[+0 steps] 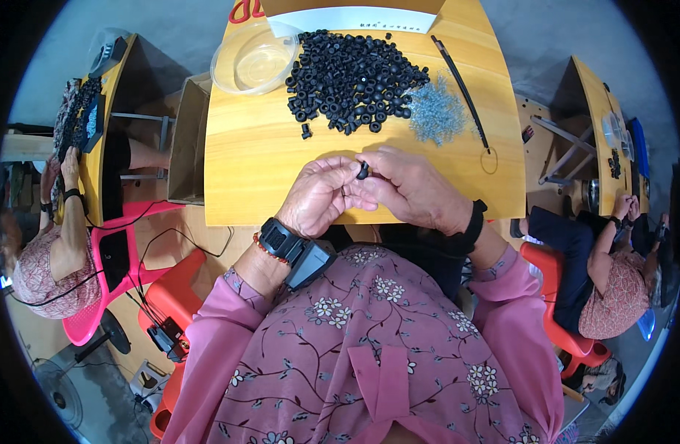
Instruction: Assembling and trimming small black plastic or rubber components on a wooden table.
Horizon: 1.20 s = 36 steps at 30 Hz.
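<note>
OK, 1 smooth, roundish black part [363, 171] pinched btwn L hand [321, 194] & R hand [421, 191], fingertips closed on it, near edge of table [251, 163]. Toward far edge: 1 black heap [351, 78], uncountable, + 1 translucent pile [437, 109]; 1 round plastic tub [219, 68] far-L, 1 thin rod [459, 90] by R edge.

Table [244, 170]: bright and evenly lit before you, straight edges bowed by the fisheye.
Black pile [347, 81]: dark, its parts partly merging.
Bowl [255, 63]: pale glints on clear plastic.
Your left hand [321, 196], right hand [421, 192]: well lit, reasonably sharp, softly shaded.
Co-workers [613, 300]: stretched and softer toward your black rim.
Fan [59, 392]: dim, warped.
Light: source hidden from you.
</note>
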### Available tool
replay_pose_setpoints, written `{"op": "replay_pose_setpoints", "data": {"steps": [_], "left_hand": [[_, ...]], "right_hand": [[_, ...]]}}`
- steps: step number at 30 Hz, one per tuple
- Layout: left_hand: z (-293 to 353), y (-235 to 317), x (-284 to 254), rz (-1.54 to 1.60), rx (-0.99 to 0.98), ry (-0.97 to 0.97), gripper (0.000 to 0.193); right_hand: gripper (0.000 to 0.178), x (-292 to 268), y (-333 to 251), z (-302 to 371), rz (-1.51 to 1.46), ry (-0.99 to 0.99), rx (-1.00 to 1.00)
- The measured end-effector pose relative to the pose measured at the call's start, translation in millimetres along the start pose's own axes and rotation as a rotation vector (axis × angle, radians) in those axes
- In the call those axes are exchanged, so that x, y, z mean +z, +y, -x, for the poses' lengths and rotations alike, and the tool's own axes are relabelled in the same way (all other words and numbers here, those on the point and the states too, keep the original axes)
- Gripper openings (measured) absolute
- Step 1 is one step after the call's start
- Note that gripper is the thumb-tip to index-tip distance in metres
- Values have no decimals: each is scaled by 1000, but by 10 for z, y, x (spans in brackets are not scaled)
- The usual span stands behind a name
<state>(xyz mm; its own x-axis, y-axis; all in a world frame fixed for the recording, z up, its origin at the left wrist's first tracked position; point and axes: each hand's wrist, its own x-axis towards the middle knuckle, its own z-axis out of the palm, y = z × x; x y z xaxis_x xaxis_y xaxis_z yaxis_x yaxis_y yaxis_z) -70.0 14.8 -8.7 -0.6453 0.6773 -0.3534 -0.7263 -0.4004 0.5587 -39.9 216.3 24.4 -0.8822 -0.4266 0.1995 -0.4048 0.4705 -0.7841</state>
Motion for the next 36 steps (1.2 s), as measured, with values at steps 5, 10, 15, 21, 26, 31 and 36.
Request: {"op": "replay_pose_setpoints", "data": {"steps": [5,10,15,21,26,31,36], "left_hand": [[-1,-28,-31,-12,5,-6,21],[-6,-68,-27,-74,36,-7,24],[26,-138,62,-139,140,17,21],[7,-158,34,-169,167,-7,17],[10,-139,21,-137,149,-38,17],[5,-127,11,-141,124,-57,17],[19,-153,19,-151,154,-50,16]], "right_hand": [[22,-20,56,-17,-18,-10,-7],[20,-52,33,-26,-5,-37,-9],[18,-11,47,1,98,3,-8],[19,-9,3,35,162,5,-6],[24,-26,-72,32,160,4,32],[28,-21,-84,10,149,84,17],[30,-16,-54,-8,48,64,2]]}}
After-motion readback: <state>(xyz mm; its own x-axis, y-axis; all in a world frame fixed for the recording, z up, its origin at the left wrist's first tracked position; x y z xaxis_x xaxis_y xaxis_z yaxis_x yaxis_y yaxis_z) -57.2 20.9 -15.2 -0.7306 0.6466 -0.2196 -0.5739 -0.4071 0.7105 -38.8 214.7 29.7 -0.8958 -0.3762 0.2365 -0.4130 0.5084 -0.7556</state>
